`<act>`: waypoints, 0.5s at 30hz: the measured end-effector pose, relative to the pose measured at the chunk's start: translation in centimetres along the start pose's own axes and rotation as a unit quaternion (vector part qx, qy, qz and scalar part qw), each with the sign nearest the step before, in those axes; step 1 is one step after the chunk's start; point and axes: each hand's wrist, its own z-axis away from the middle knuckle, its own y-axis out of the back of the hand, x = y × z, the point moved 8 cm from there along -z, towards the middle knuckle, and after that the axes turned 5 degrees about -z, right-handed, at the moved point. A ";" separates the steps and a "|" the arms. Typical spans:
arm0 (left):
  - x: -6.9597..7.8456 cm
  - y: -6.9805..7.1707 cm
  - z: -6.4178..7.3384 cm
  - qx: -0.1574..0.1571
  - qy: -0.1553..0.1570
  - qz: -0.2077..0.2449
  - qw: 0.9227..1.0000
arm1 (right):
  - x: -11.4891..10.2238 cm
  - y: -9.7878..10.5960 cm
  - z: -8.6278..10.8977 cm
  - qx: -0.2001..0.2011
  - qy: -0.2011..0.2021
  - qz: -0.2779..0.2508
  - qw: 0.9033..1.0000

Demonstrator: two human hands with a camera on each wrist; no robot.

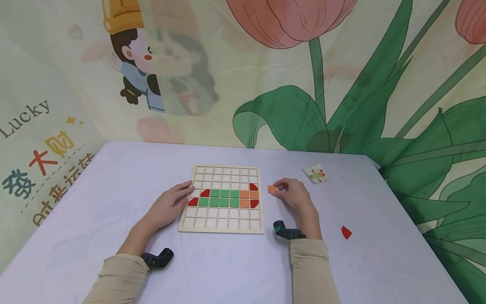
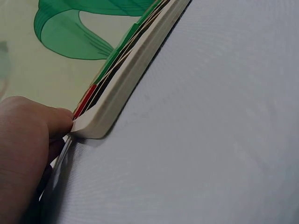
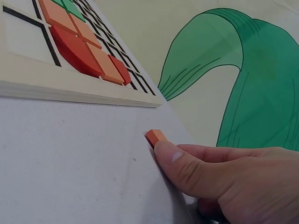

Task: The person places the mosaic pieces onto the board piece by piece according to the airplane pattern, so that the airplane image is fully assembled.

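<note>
A wooden grid board [image 1: 222, 226] lies on the table with green, orange and red tiles across its middle rows. My left hand [image 1: 169, 204] rests along the board's left edge, fingers fairly straight. In the left wrist view the thumb [image 2: 58, 122] touches the rim near a corner. Just off the board's right side, my right hand [image 1: 294, 194] pinches an orange square tile [image 1: 271, 189] between thumb and fingers. The right wrist view shows this tile [image 3: 155, 136] close over the white cloth, apart from the board.
A loose red quarter-round tile [image 1: 346, 232] lies at the right on the white-covered table [image 1: 228, 270]. Farther back is a small card [image 1: 317, 173] printed with a coloured grid picture. A printed curtain with tulips [image 1: 281, 114] hangs behind the table.
</note>
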 end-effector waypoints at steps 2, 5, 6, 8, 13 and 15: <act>0.0 0.0 0.0 -0.001 0.000 0.000 1.000 | 0.0 0.0 -0.1 0.003 -0.001 -0.002 1.000; 0.1 0.0 0.0 -0.001 0.001 0.000 1.000 | 0.0 -0.2 -0.3 0.005 -0.004 -0.007 1.000; 0.1 0.1 0.0 -0.001 0.001 0.001 1.000 | 0.0 -0.2 -0.3 0.006 -0.005 -0.009 1.000; 0.1 0.1 0.0 -0.001 0.000 0.000 1.000 | 0.0 -0.3 -0.4 0.009 -0.007 -0.015 1.000; 0.0 0.0 0.0 0.001 0.000 0.000 1.000 | -0.7 -0.4 -0.4 0.025 0.004 -0.036 0.999; 0.0 0.0 0.0 0.001 0.001 0.000 1.000 | -1.2 -0.4 -0.4 0.037 0.015 -0.042 0.998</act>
